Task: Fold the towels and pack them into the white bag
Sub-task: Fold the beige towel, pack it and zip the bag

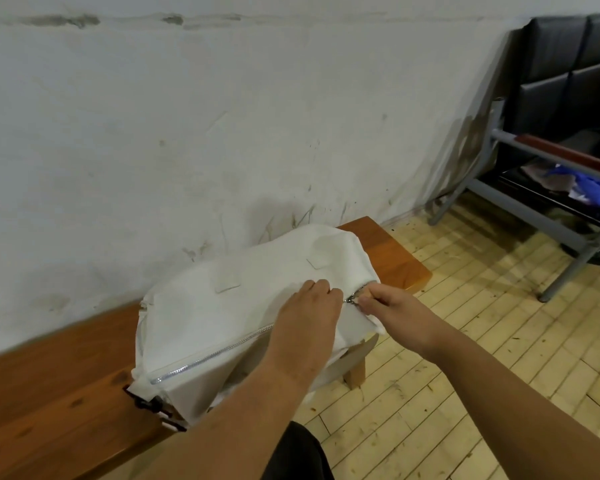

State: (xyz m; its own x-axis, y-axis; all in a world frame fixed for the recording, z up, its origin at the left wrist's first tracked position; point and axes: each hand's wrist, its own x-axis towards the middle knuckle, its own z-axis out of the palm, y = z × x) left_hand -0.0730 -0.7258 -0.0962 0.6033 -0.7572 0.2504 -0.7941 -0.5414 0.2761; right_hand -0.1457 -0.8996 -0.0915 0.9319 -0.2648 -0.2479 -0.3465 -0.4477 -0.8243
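The white bag (229,306) lies bulging on the wooden bench (56,362), its silver zipper (208,356) running along the near side. My left hand (307,317) lies on top of the bag beside the zipper line, fingers curled down onto the fabric. My right hand (383,303) pinches the zipper pull (352,298) near the bag's right end. A bit of white cloth shows under my right hand. No towels are visible outside the bag.
A black strap clip (153,407) hangs at the bag's left corner. The bench stands against a scuffed white wall (187,133). A grey metal-framed black seat (551,133) with blue items stands at the right on the pale wood floor (465,341).
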